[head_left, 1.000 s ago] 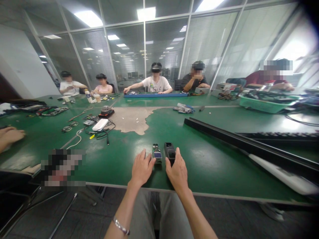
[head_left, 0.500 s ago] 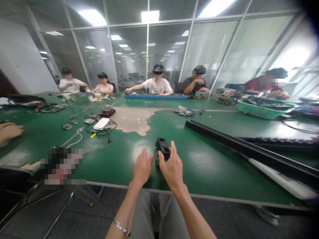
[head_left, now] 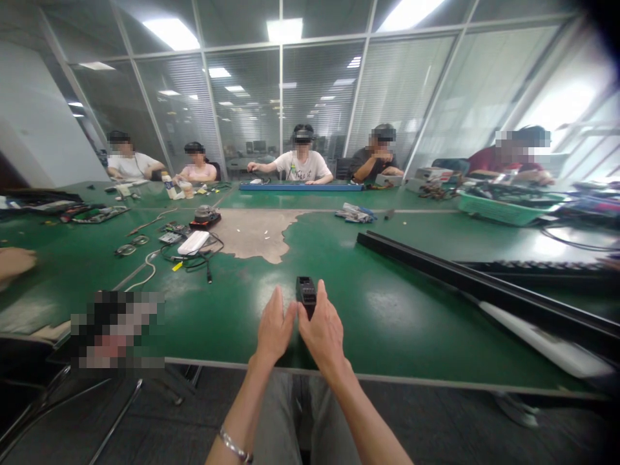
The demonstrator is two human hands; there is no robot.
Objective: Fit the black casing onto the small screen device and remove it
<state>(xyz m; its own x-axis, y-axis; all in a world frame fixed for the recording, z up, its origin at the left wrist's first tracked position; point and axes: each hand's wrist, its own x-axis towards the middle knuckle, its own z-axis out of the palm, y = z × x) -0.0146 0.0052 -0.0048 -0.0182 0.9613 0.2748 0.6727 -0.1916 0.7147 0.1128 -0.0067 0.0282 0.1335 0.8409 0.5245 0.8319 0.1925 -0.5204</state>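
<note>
Black housing (head_left: 306, 289) sat just beyond the hands, over the green worktop (head_left: 223, 316). Right hand (head_left: 323, 330) gripped its near end, thumb and fingers astride; left hand (head_left: 274, 328), loosely open, held nothing, just left.

Long white lights (head_left: 171, 33) shine overhead at eleven, twelve and one o'clock. The window (head_left: 564, 97) at two o'clock glares so white it looks washed out. Pale shiny spots gleam on the green table (head_left: 411, 349). The floor (head_left: 436, 426) at six o'clock is dark. Things near three o'clock look stretched and blurry.
</note>
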